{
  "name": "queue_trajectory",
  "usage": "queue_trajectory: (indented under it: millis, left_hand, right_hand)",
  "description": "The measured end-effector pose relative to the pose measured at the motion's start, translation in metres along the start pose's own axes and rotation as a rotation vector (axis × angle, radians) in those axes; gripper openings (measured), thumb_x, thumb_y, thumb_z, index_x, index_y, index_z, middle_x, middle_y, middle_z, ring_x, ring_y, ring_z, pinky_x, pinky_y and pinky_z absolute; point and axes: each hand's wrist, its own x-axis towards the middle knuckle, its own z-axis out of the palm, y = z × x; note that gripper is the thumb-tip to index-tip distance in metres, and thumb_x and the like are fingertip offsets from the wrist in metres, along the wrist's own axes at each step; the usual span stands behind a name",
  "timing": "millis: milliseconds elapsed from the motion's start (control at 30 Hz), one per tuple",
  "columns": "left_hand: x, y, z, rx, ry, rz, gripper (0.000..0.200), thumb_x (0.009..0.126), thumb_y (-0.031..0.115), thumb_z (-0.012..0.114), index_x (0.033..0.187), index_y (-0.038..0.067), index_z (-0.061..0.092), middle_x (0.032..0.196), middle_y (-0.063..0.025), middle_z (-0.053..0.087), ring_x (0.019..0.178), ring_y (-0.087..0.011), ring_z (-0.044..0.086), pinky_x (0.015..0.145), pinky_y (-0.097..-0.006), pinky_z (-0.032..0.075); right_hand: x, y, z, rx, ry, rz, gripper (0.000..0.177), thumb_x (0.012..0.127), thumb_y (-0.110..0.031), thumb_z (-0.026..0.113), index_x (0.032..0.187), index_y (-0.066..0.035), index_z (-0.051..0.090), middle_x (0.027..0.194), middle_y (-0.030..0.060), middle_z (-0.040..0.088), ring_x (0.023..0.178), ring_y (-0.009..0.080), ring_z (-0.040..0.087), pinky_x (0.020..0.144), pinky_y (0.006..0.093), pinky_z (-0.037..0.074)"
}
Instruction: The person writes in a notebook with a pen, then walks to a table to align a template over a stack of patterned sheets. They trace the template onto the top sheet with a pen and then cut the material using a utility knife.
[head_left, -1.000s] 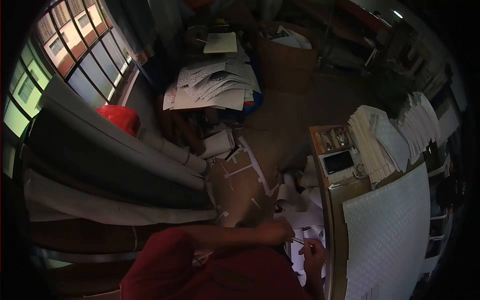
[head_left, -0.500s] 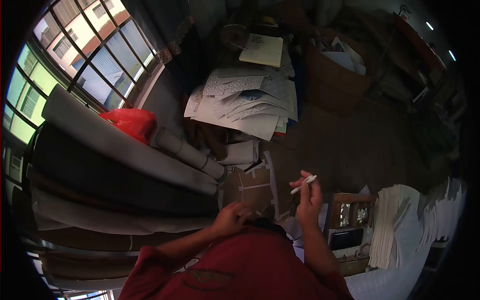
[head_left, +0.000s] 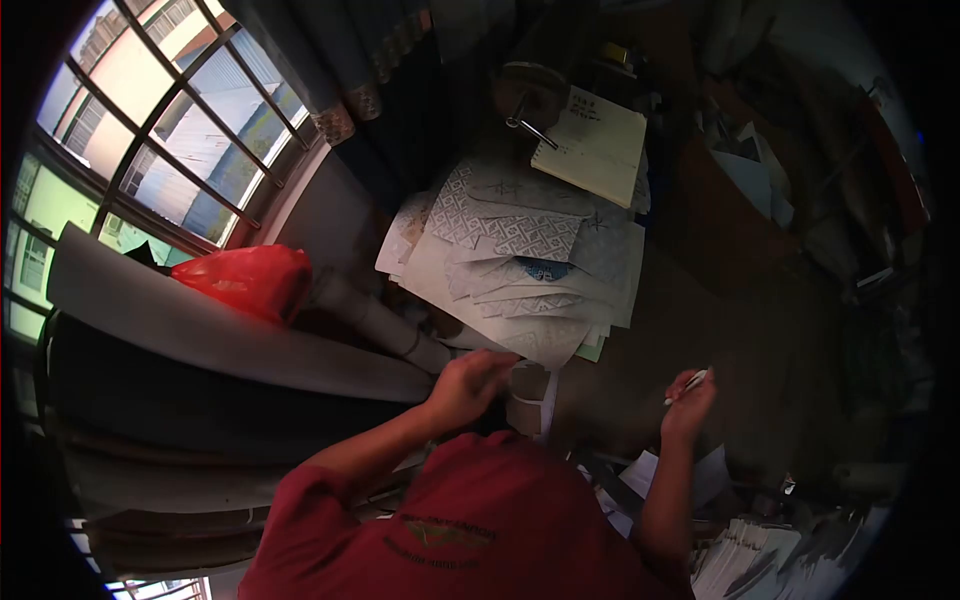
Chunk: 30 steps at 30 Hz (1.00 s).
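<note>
My right hand [head_left: 688,412] is closed around a slim white pen [head_left: 690,384], held out to the right over the dark floor. My left hand [head_left: 472,388] reaches forward with its fingers loosely stretched. Its fingertips are right at the near edge of a pile of patterned paper sheets [head_left: 540,305]. Grey geometric prints cover several of these sheets, and one shows a blue patch. Behind them lies a spiral notebook [head_left: 592,145] with handwriting at its top, a metallic pen [head_left: 532,133] resting over its left edge.
Long thick rolls of material [head_left: 230,325] run along the left under the barred window [head_left: 190,120]. A red plastic bag [head_left: 250,280] sits on them. At the back right stands a brown box [head_left: 685,215] with papers; more stacked sheets [head_left: 745,555] are at lower right.
The view has moved nearer the paper pile and notebook. My left hand has gone forward from my waist to the pile's edge. My right hand, still with the white pen, has shifted right.
</note>
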Motion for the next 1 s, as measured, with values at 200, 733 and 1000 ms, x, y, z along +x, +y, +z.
queue_trajectory:
  millis: [200, 733, 1000]
  left_hand:
    - [0.197, 0.019, -0.104, -0.065, 0.290, 0.313, 0.021, 0.096, -0.005, 0.063, 0.116, -0.001, 0.067, 0.106, -0.0110, 0.073, 0.100, -0.0183, 0.071, 0.089, -0.0296, 0.055]
    - [0.544, -0.007, -0.132, 0.803, 0.248, 0.266, 0.059, 0.094, 0.056, 0.064, 0.134, 0.013, 0.063, 0.138, -0.0149, 0.057, 0.130, -0.0360, 0.055, 0.109, -0.0448, 0.048]
    - [0.549, -0.025, -0.127, 0.811, 0.334, 0.397, 0.049, 0.097, 0.047, 0.063, 0.130, 0.012, 0.064, 0.140, -0.0141, 0.058, 0.131, -0.0343, 0.056, 0.109, -0.0466, 0.048]
  right_hand:
    - [0.062, -0.014, 0.031, -0.104, 0.114, 0.038, 0.050, 0.107, -0.052, 0.045, 0.089, -0.008, 0.059, 0.066, -0.0009, 0.048, 0.056, 0.0101, 0.039, 0.055, 0.0284, 0.033]
    - [0.205, -0.027, 0.157, -0.032, -0.104, 0.202, 0.046, 0.106, -0.041, 0.053, 0.095, 0.002, 0.068, 0.074, 0.0071, 0.064, 0.062, 0.0158, 0.062, 0.062, 0.0363, 0.056]
    - [0.254, 0.022, 0.214, -0.334, -0.261, 0.046, 0.027, 0.102, -0.027, 0.064, 0.104, 0.000, 0.066, 0.079, 0.0077, 0.067, 0.058, 0.0087, 0.057, 0.057, 0.0265, 0.050]
